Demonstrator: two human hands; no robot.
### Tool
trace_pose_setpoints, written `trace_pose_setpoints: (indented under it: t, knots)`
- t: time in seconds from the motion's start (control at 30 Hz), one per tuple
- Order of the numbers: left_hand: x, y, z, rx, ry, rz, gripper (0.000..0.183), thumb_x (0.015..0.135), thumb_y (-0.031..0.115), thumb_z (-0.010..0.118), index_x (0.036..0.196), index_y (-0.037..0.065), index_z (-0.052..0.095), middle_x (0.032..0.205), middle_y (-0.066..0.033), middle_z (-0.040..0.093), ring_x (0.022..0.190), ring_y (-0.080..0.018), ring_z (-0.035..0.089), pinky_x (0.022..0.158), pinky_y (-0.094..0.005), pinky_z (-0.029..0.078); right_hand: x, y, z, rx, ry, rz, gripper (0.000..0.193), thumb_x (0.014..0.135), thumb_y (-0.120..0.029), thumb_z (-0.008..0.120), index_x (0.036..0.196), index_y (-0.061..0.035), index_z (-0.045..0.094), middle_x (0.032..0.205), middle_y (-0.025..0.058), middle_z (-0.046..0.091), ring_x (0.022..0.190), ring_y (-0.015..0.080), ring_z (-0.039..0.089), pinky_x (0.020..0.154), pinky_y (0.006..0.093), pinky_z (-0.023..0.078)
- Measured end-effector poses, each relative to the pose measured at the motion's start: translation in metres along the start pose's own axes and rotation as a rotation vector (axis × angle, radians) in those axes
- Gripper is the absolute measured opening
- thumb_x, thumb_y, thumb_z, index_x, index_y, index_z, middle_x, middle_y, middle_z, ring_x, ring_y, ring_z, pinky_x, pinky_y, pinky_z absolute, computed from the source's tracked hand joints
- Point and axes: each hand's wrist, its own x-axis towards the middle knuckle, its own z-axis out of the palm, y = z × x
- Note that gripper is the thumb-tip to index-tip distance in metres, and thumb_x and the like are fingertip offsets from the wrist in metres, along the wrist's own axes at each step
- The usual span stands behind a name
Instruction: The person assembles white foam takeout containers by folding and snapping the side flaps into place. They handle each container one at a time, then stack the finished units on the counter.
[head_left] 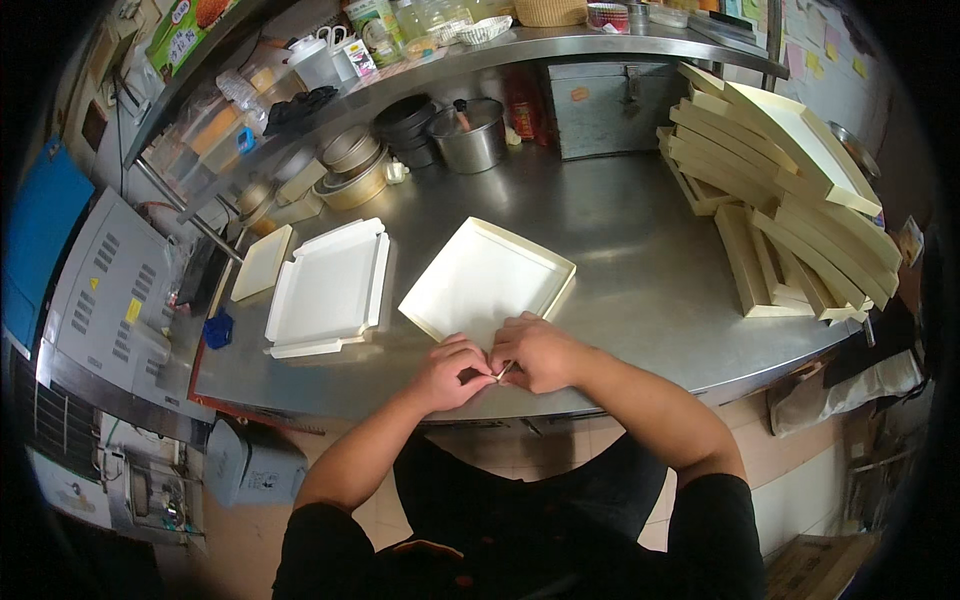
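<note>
A shallow square cardboard box tray, white inside with cream-coloured walls, lies on the steel table with one corner toward me. Both my hands are at that near corner. My left hand pinches the corner with thumb and forefinger. My right hand grips the cardboard right beside it, fingers curled over the wall. A small flap end sticks out between the two hands; the rest of the corner is hidden by my fingers. Left of the tray lies a flat white cardboard blank, its side flaps partly raised.
Folded cream trays are piled unevenly at the right. Along the back stand a steel pot, several pans and a grey metal chest, under a loaded shelf. A blue object sits at the left edge, above a grey bin.
</note>
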Motion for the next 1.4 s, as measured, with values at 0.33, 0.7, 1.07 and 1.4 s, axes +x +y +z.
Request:
trace_pose_setpoints:
  t: [0.33, 0.7, 1.07, 1.4]
  knots:
    - [-0.008, 0.001, 0.005, 0.0, 0.034, -0.003, 0.026, 0.074, 0.008, 0.096, 0.084, 0.01, 0.072, 0.095, -0.0042, 0.073, 0.089, -0.0273, 0.069, 0.086, -0.0435, 0.054, -0.005, 0.004, -0.001, 0.029, 0.036, -0.04, 0.022, 0.08, -0.02, 0.09, 0.097, -0.0138, 0.077, 0.103, 0.0017, 0.072, 0.106, 0.0291, 0.067, 0.097, 0.043, 0.05]
    - [0.009, 0.022, -0.003, 0.353, 0.064, 0.001, 0.021, 0.081, 0.029, 0.091, 0.088, 0.017, 0.075, 0.102, 0.0016, 0.071, 0.105, -0.024, 0.063, 0.103, -0.0471, 0.045, -0.005, 0.006, -0.018, -0.131, 0.126, 0.094, 0.024, 0.079, -0.022, 0.09, 0.098, -0.0152, 0.076, 0.101, 0.0027, 0.072, 0.106, 0.0292, 0.069, 0.097, 0.0444, 0.047]
    - [0.02, 0.019, 0.015, 0.637, -0.123, -0.379, 0.031, 0.096, 0.02, 0.07, 0.124, 0.006, 0.07, 0.124, -0.0117, 0.066, 0.12, -0.0337, 0.065, 0.098, -0.0475, 0.059, -0.003, 0.014, -0.001, -0.473, 0.281, 0.263, 0.012, 0.093, -0.023, 0.08, 0.097, -0.0127, 0.075, 0.094, 0.0058, 0.071, 0.098, 0.0283, 0.07, 0.092, 0.0448, 0.051]
    - [0.01, -0.019, -0.15, 0.881, 0.223, -0.215, 0.024, 0.09, 0.005, 0.07, 0.114, 0.002, 0.067, 0.122, -0.0188, 0.062, 0.117, -0.0408, 0.062, 0.095, -0.0511, 0.059, -0.003, -0.007, -0.011, -0.598, 0.645, 0.095, 0.049, 0.086, -0.007, 0.077, 0.134, -0.0083, 0.065, 0.14, 0.0184, 0.063, 0.13, 0.0436, 0.058, 0.114, 0.0567, 0.042]
